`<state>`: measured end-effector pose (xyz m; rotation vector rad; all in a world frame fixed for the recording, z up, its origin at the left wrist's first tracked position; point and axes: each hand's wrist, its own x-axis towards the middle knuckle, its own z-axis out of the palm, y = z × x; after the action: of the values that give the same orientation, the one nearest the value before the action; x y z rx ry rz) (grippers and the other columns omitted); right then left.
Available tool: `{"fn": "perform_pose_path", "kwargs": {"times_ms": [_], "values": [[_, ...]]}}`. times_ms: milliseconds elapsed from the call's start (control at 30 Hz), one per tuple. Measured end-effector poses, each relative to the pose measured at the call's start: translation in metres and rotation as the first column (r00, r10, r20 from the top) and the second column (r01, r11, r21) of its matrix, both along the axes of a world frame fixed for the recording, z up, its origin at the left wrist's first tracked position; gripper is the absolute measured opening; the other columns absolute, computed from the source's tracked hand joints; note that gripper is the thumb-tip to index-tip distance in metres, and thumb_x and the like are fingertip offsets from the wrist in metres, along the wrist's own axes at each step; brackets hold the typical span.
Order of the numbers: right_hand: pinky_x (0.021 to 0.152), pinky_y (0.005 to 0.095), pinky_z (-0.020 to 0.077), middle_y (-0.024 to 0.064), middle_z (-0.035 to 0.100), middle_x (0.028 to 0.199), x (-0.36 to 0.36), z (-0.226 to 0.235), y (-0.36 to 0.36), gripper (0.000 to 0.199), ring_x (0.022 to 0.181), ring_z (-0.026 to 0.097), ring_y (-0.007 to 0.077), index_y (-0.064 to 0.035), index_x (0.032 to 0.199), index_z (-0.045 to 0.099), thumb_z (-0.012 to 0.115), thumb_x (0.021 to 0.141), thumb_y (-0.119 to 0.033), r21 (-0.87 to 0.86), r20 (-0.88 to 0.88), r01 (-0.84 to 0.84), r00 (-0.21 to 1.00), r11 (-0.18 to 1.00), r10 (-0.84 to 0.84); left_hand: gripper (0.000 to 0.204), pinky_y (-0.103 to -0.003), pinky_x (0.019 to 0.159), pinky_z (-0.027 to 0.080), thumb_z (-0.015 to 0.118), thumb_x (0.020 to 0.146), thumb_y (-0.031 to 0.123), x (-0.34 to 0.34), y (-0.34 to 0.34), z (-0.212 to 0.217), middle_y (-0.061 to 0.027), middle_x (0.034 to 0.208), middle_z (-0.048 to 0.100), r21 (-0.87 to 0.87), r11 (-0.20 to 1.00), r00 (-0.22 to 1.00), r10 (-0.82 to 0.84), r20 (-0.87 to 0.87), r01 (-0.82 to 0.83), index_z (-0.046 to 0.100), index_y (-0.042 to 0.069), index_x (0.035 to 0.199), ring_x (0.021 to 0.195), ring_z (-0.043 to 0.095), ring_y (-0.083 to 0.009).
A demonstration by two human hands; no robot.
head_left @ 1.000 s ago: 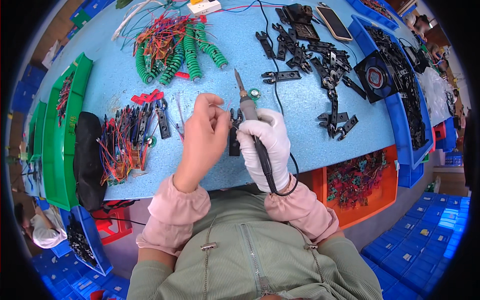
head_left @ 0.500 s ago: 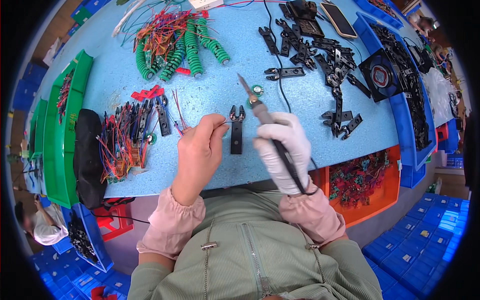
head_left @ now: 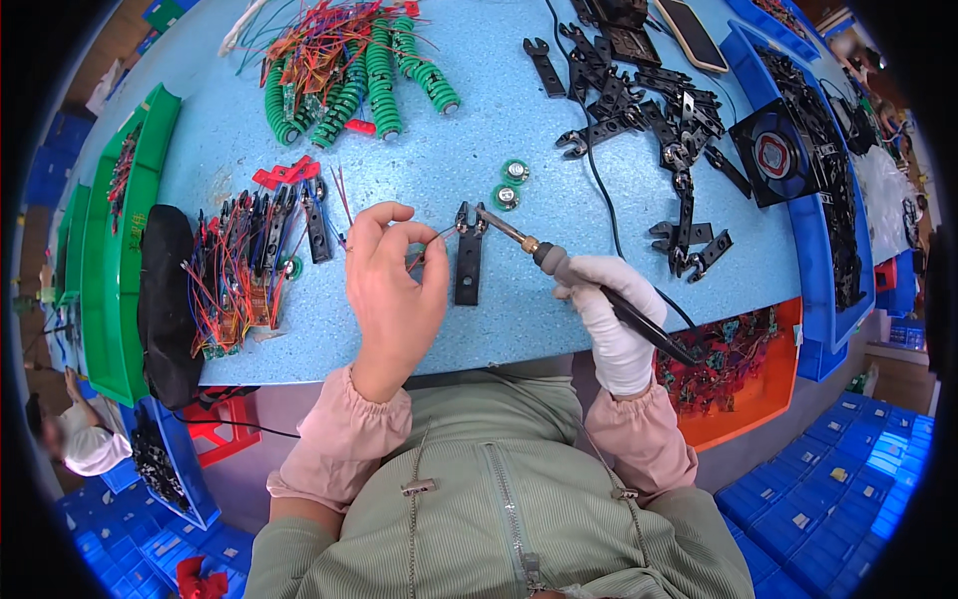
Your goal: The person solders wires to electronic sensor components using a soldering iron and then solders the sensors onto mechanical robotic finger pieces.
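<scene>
**Soldering station, wire-to-bracket joint in hand**

Grip, left: bare left hand [head_left: 391, 290], thumb and forefinger pressed together on a thin wire [head_left: 439, 238], holding its free end to the top of the black bracket [head_left: 468, 255].

Grip, right: white-gloved right hand [head_left: 614, 319], fingers closed round the handle of the soldering iron [head_left: 559, 265]; the metal tip slants up and left to the same end of the bracket.

Location of work: the bracket lies flat on the blue desk [head_left: 479, 130], near the front edge, between the two hands.

Step, as judged: the joint at the bracket's top end is being made. The next move calls for a steady wire and the tip kept on that one spot, with the left fingertips close to the heat.

Room and edges:
- Front: desk edge just below both wrists; little support for the forearms.
- Left: a bundle of wired parts [head_left: 244, 265] near the left hand, with green trays [head_left: 120, 250] beyond it.
- Beyond the work: two small round discs [head_left: 510, 183] just past the tip; green coiled cables [head_left: 359, 80] further back.
- Right: loose black brackets [head_left: 659, 130] and a blue bin [head_left: 798, 200]; an orange bin [head_left: 738, 369] under the iron's cord.
- Open desk surface lies chiefly around the bracket and above it.
</scene>
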<state>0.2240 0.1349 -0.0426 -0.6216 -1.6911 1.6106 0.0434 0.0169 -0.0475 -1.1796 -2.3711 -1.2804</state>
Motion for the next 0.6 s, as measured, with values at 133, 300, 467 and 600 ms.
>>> {"fn": "perform_pose_path", "kwargs": {"times_ms": [133, 300, 467, 600], "values": [[0.073, 0.0286, 0.055, 0.014, 0.072, 0.101, -0.002, -0.003, 0.001, 0.026, 0.081, 0.069, 0.0216, 0.002, 0.111, 0.069, 0.066, 0.086, 0.005, 0.01, 0.004, -0.032, 0.999, 0.999, 0.032, 0.014, -0.035, 0.08, 0.046, 0.071, 0.076, -0.001, 0.0, 0.0, -0.001, -0.0088, 0.114, 0.061, -0.018, 1.0, 1.0, 0.012, -0.026, -0.013, 0.066, 0.006, 0.087, 0.089, 0.055, -0.025], [0.073, 0.0278, 0.0554, 0.0145, 0.072, 0.101, -0.005, 0.001, 0.002, 0.027, 0.081, 0.07, 0.021, 0.0018, 0.111, 0.069, 0.066, 0.085, 0.006, 0.033, -0.022, -0.077, 0.997, 0.997, 0.077, 0.018, -0.035, 0.08, 0.044, 0.071, 0.074, 0.0, 0.001, 0.002, -0.001, -0.0075, 0.111, 0.062, -0.012, 1.0, 0.988, 0.013, -0.154, -0.015, 0.065, 0.007, 0.089, 0.088, 0.055, -0.0246], [0.073, 0.0264, 0.0549, 0.014, 0.073, 0.101, -0.009, 0.005, 0.0, 0.029, 0.081, 0.069, 0.0189, 0.0007, 0.11, 0.07, 0.066, 0.083, 0.008, 0.0, -0.035, -0.068, 0.997, 0.998, 0.068, 0.02, -0.035, 0.079, 0.044, 0.071, 0.073, 0.0, 0.003, 0.002, -0.003, -0.006, 0.108, 0.062, -0.008, 1.0, 0.953, 0.01, -0.302, -0.013, 0.065, 0.008, 0.09, 0.086, 0.054, -0.0241], [0.071, 0.0239, 0.0536, 0.0126, 0.076, 0.1, -0.011, 0.005, -0.002, 0.029, 0.079, 0.068, 0.0154, -0.0009, 0.107, 0.071, 0.068, 0.081, 0.01, -0.048, -0.043, -0.034, 0.999, 0.998, 0.032, 0.021, -0.035, 0.078, 0.044, 0.071, 0.072, -0.001, 0.005, 0.002, -0.003, -0.0051, 0.106, 0.063, -0.015, 1.0, 0.933, 0.011, -0.361, -0.018, 0.065, 0.008, 0.09, 0.085, 0.054, -0.0239]]}}
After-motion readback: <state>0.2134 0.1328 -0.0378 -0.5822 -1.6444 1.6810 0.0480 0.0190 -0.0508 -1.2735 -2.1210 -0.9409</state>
